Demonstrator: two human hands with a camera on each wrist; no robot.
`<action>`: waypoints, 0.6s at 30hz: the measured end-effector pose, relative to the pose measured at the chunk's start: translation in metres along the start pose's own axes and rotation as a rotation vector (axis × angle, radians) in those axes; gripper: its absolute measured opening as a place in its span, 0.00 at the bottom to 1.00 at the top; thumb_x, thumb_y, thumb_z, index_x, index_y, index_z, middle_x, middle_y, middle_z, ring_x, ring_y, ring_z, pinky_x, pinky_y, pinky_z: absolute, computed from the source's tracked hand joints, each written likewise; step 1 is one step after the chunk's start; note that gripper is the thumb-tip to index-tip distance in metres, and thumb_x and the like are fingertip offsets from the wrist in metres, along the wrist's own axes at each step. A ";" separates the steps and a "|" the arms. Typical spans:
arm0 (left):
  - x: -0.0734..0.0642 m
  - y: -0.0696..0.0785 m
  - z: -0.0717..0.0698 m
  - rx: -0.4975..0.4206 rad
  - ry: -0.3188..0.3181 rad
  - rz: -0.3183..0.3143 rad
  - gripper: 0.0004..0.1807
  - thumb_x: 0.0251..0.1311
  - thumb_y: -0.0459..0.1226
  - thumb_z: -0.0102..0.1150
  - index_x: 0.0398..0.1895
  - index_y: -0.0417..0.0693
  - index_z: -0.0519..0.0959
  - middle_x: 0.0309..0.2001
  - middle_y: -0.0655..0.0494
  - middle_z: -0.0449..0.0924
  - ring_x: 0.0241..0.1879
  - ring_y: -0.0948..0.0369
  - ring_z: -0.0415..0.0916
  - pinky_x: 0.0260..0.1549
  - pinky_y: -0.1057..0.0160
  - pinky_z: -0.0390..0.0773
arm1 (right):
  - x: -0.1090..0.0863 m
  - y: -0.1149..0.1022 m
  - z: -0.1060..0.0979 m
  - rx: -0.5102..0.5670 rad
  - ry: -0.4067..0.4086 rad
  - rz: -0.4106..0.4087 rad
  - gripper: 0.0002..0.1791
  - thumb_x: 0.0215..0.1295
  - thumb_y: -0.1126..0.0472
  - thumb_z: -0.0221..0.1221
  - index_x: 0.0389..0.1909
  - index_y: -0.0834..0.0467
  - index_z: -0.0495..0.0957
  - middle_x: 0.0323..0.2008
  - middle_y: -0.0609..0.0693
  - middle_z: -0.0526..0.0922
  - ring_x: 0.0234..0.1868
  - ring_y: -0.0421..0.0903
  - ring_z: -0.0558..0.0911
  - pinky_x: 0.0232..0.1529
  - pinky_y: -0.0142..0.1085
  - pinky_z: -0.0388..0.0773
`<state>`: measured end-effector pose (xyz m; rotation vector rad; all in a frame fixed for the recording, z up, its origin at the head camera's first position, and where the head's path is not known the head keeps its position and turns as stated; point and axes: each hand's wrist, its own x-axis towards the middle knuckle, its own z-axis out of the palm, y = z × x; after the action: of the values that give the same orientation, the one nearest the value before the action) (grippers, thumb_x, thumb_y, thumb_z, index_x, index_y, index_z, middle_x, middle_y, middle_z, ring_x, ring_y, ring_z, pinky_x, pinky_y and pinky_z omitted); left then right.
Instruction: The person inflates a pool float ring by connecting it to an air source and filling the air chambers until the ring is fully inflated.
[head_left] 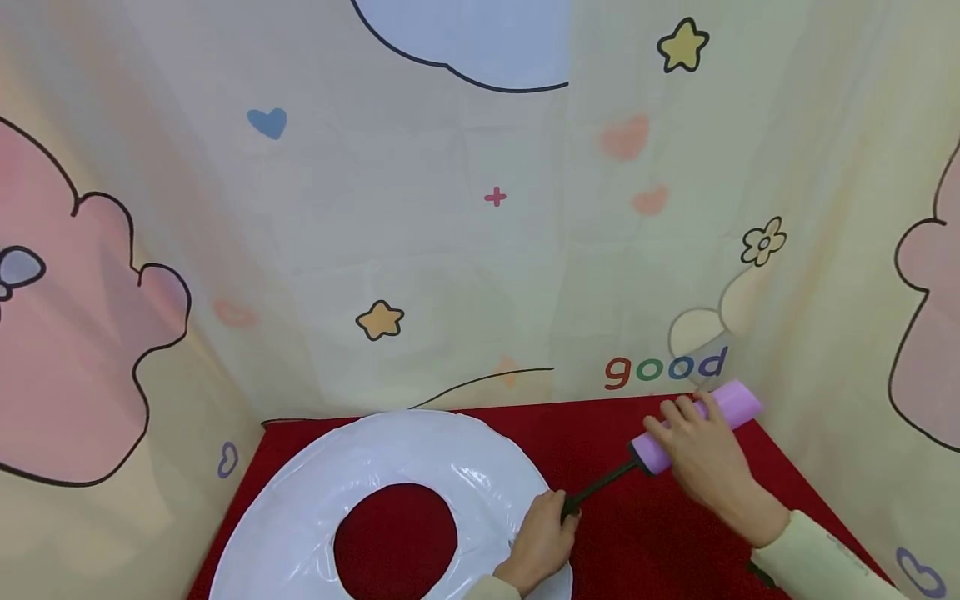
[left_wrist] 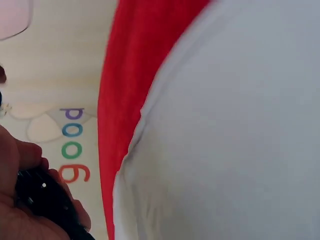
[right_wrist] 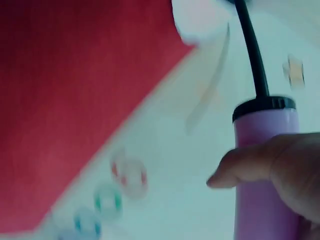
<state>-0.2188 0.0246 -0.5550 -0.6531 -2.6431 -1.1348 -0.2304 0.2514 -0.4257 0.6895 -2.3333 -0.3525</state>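
I find the purple pump (head_left: 651, 455) tilted above the red surface (head_left: 622, 542), right of the white ring (head_left: 277, 517). The right hand (head_left: 708, 462) grips its barrel; the left hand (head_left: 542, 537) grasps its black end, obscuring the ring's right edge. Behind, I note a curtain (head_left: 442, 225) lettered "good" (head_left: 649, 369).

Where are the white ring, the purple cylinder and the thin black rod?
White ring (head_left: 408, 447): head view, on the band above its hole.
Purple cylinder (right_wrist: 261, 212): right wrist view, on the lower part of its side.
Thin black rod (right_wrist: 253, 50): right wrist view, midway along its visible length.
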 end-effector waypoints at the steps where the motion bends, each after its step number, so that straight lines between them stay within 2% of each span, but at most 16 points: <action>1: 0.000 0.000 0.002 0.008 0.005 0.013 0.09 0.62 0.36 0.59 0.24 0.50 0.72 0.23 0.62 0.70 0.26 0.68 0.66 0.25 0.71 0.64 | -0.002 -0.011 0.005 -0.010 0.002 -0.013 0.30 0.24 0.66 0.74 0.36 0.56 0.76 0.35 0.59 0.78 0.41 0.59 0.77 0.52 0.58 0.67; 5: 0.000 0.002 0.009 0.029 0.023 0.048 0.06 0.61 0.35 0.59 0.27 0.49 0.74 0.24 0.60 0.73 0.28 0.65 0.70 0.27 0.70 0.66 | -0.008 -0.057 0.027 -0.028 -0.012 -0.048 0.28 0.27 0.61 0.76 0.35 0.56 0.75 0.32 0.57 0.76 0.39 0.57 0.76 0.49 0.56 0.68; 7: 0.000 0.002 0.010 0.046 0.029 0.056 0.04 0.60 0.35 0.59 0.28 0.49 0.75 0.25 0.59 0.74 0.29 0.64 0.71 0.27 0.69 0.68 | -0.008 -0.069 0.033 -0.021 -0.034 -0.046 0.28 0.28 0.60 0.77 0.36 0.56 0.76 0.33 0.57 0.76 0.40 0.56 0.76 0.50 0.56 0.68; 9: 0.000 0.001 0.009 0.040 0.012 0.044 0.04 0.60 0.35 0.59 0.29 0.49 0.75 0.26 0.59 0.74 0.29 0.65 0.71 0.27 0.69 0.67 | -0.007 -0.070 0.034 -0.003 -0.073 -0.038 0.30 0.26 0.60 0.78 0.37 0.55 0.77 0.36 0.56 0.78 0.42 0.56 0.76 0.53 0.56 0.68; 13: -0.002 -0.001 0.005 0.010 -0.023 0.006 0.07 0.61 0.36 0.59 0.26 0.50 0.73 0.24 0.61 0.72 0.27 0.67 0.67 0.26 0.71 0.64 | -0.004 -0.048 0.023 0.035 -0.139 -0.055 0.32 0.27 0.60 0.79 0.40 0.53 0.77 0.40 0.55 0.80 0.46 0.56 0.78 0.55 0.56 0.69; 18: -0.004 -0.004 0.000 0.020 -0.013 -0.018 0.07 0.61 0.35 0.59 0.26 0.51 0.73 0.23 0.62 0.69 0.27 0.68 0.65 0.26 0.71 0.63 | -0.001 0.001 0.003 0.048 -0.057 -0.026 0.32 0.23 0.66 0.76 0.39 0.55 0.77 0.38 0.57 0.80 0.44 0.58 0.78 0.54 0.57 0.67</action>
<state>-0.2175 0.0206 -0.5588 -0.6374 -2.6728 -1.1116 -0.2320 0.2524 -0.4280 0.7420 -2.3957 -0.3329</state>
